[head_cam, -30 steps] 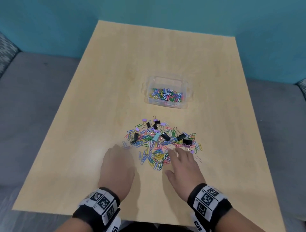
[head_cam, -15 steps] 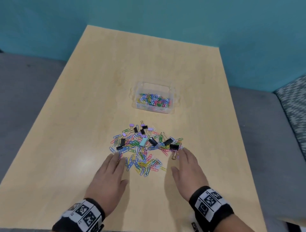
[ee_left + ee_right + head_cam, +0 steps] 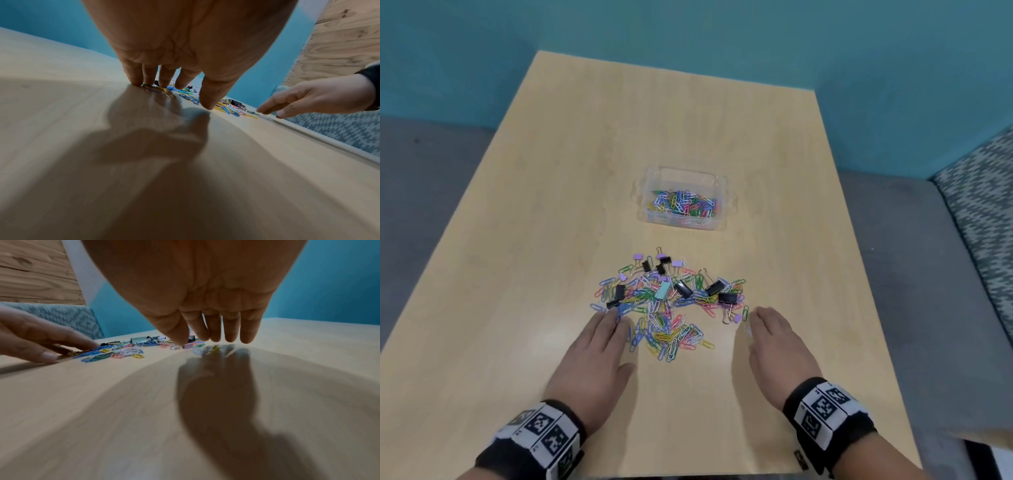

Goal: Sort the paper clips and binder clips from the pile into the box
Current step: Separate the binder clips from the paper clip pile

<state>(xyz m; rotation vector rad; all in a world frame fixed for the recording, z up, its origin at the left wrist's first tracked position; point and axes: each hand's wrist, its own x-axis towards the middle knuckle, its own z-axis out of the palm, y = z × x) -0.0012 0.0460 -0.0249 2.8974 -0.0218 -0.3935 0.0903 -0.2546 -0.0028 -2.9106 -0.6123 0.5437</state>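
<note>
Both hands are down on the pale wooden worktop (image 3: 524,274), flanking the near end of the pile (image 3: 667,301). The left hand (image 3: 592,363) lies flat with its fingers straight and close together, the fingertips (image 3: 136,81) touching the worktop right at the pile's left edge, against a few blue and green paper clips. It holds nothing. The right hand (image 3: 779,346) sits at the pile's right edge, fingers straight and slightly spread, the thumb tip down just beside a small lilac binder clip (image 3: 188,345) and a loose silver wire handle. It grips nothing either.

The pile itself is a spread of coloured paper clips, blue, green, yellow, pink and white, with black binder clips (image 3: 727,297) scattered through its far half, some lilac ones along the far edge and one pale teal binder clip (image 3: 663,291) near the middle.

Beyond the pile, well apart from both hands, stands the clear plastic box (image 3: 685,171), and it holds a layer of mixed coloured paper clips. A grey sofa (image 3: 431,192) and a teal wall (image 3: 688,31) frame the worktop.
</note>
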